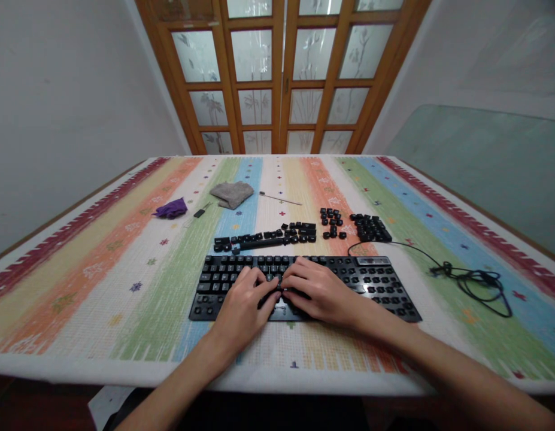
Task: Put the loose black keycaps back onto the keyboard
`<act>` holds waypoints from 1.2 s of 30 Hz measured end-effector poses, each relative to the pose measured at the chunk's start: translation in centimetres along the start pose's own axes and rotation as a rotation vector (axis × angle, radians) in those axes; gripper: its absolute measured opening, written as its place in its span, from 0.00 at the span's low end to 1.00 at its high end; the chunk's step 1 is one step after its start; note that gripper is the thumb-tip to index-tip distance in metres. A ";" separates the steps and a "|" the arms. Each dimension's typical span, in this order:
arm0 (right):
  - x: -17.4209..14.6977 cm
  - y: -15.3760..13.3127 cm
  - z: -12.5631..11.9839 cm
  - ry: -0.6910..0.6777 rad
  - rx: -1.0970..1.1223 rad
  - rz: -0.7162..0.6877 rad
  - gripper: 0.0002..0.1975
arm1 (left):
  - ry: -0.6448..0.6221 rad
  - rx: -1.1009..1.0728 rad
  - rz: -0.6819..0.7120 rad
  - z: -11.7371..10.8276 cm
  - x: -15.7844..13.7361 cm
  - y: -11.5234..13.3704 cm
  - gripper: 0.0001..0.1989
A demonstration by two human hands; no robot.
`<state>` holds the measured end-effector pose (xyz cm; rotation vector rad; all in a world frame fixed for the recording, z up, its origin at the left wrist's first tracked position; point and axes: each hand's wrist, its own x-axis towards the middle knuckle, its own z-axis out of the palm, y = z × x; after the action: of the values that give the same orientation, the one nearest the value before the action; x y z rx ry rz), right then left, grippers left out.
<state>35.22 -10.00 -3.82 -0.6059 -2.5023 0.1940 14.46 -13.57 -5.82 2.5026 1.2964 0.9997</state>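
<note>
Okay, left hand (245, 302) and right hand (320, 290) both curl over the middle of the keyboard (281, 310) on the counter (138, 326), can't tell if gripping anything; any push probably wants to be straight down.

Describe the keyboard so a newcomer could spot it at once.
On the striped tablecloth, find the left hand and right hand close together. Beneath them lies the black keyboard: one long board, partly bare of caps, unlike the small loose keycaps beyond it.
</note>
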 end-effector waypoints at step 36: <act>-0.1 -0.4 0.1 0.030 0.069 0.031 0.08 | -0.032 -0.035 -0.057 -0.1 0.3 0.8 0.07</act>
<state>35.13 -10.38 -3.84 -0.6151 -2.4478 0.2800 15.06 -13.81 -5.30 2.4312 1.3211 0.9578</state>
